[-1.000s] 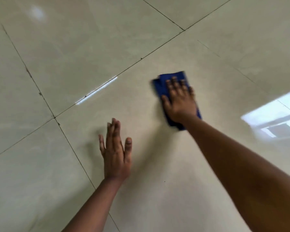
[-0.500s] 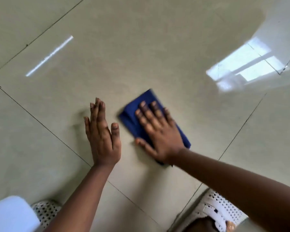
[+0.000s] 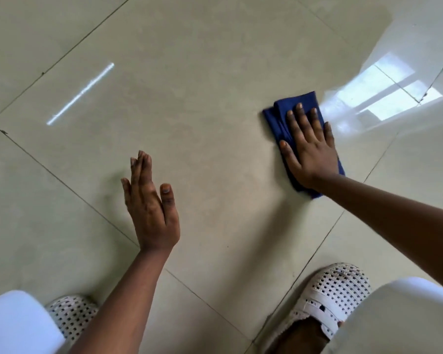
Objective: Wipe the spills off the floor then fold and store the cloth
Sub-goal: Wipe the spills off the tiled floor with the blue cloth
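Note:
A folded dark blue cloth lies flat on the pale glossy tiled floor at the right. My right hand presses down on it, palm flat, fingers spread, covering most of the cloth. My left hand is held edge-on with straight fingers, empty, above or just touching the floor at the centre left. No spill shows clearly on the shiny tiles.
My two feet in white perforated shoes stand at the bottom, with white trouser legs beside them. Dark grout lines cross the floor. A window's bright reflection lies at the right.
My right hand has slid the cloth to the right, away from my left hand. The view has tilted down, so both shoes now show.

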